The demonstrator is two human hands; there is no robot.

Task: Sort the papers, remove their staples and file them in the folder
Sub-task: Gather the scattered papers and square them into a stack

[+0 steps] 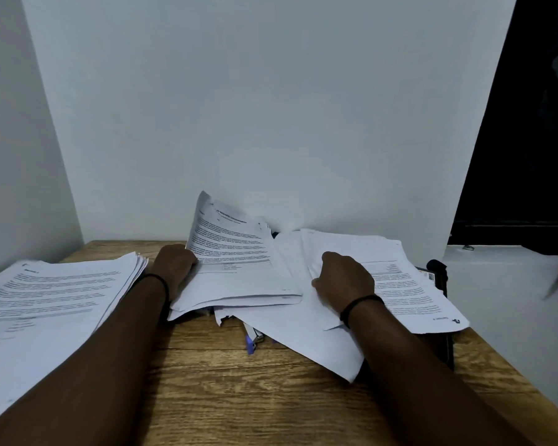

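Note:
My left hand (174, 268) grips the left edge of a printed bundle of papers (236, 255), whose far end curls up against the wall. My right hand (345, 281) rests fingers-down on a loose heap of white sheets (303, 329) in the middle of the wooden table (239, 397). A thick sorted stack of printed pages (52, 304) lies at the left. More printed sheets (409, 291) lie at the right on top of a dark folder (445, 346), mostly hidden. A blue staple remover or stapler (251, 341) pokes out from under the heap.
The table stands in a corner, with white walls behind and to the left. A white surface (503, 300) adjoins the table on the right, under a dark doorway. A black clip-like item (437, 267) sits at the folder's far end.

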